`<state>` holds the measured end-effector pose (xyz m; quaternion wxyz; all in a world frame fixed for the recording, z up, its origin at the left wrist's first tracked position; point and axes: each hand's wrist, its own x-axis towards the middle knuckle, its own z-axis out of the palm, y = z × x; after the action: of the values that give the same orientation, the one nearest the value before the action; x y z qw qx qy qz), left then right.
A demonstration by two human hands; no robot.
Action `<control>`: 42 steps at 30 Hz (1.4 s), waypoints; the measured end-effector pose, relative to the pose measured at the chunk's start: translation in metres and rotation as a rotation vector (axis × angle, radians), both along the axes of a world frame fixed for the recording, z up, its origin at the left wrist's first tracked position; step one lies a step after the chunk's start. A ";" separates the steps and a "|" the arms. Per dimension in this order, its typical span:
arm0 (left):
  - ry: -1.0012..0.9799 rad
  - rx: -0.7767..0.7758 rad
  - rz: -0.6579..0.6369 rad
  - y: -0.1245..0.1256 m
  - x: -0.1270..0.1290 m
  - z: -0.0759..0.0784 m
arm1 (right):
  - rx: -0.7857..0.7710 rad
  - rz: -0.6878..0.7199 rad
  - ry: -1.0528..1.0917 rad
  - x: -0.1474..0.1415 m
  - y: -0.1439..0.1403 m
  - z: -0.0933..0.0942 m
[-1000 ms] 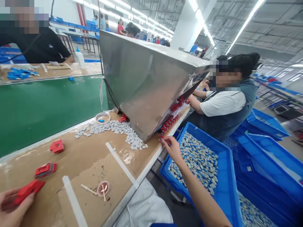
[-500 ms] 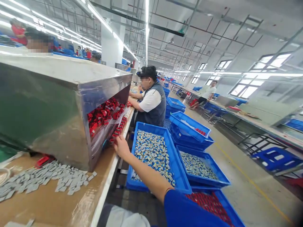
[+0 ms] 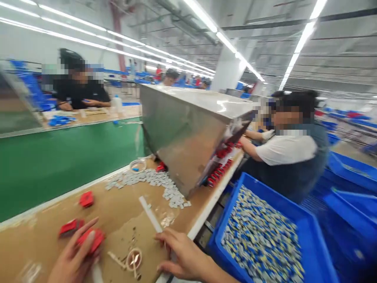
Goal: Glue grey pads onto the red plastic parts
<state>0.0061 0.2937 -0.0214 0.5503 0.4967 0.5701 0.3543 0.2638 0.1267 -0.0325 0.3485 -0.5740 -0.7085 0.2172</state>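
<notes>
Left grip (image 3: 72, 254) holds red parts (image 3: 98, 239) — partly covered, their number unclear.

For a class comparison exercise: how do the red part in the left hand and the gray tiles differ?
The red part is one chunky piece; the gray tiles are many, smaller and flat. The red part is in the left hand; the gray tiles lie scattered on the table.

I have drawn the right hand (image 3: 184, 253) back from the row of red plastic parts (image 3: 219, 173) to the near end of a white tape strip (image 3: 150, 214), thumb and fingers parted. The left hand (image 3: 70, 257) now grips a red plastic part (image 3: 96, 239) closer to the small round dish (image 3: 141, 257).
</notes>
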 end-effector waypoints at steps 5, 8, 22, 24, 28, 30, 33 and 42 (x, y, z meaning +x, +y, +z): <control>-0.292 -0.103 -0.139 -0.010 0.007 0.008 | -0.068 0.174 -0.032 -0.026 0.023 0.008; -0.333 -0.089 -0.200 -0.011 0.011 0.012 | -0.034 0.220 0.002 -0.033 0.026 0.013; -0.246 0.167 -0.350 -0.013 0.017 -0.006 | -0.075 0.195 0.066 -0.022 0.020 0.007; -0.190 0.221 -0.377 -0.014 0.016 -0.006 | -0.054 0.241 0.038 -0.026 0.022 0.007; -0.049 0.320 -0.415 -0.015 0.013 -0.006 | 0.023 0.297 -0.061 -0.034 0.029 0.007; 0.001 0.328 -0.397 -0.016 0.011 -0.005 | 0.065 0.303 -0.083 -0.036 0.033 0.008; 0.091 0.350 -0.345 -0.014 0.003 0.002 | 0.094 0.281 -0.046 -0.036 0.039 0.011; 0.625 0.680 -0.342 -0.002 -0.017 0.003 | 0.017 0.093 0.209 -0.023 0.043 0.005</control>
<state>-0.0110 0.2919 -0.0182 0.2099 0.8171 0.4702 0.2592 0.2413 0.1699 -0.0272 0.4147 -0.5120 -0.6958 0.2859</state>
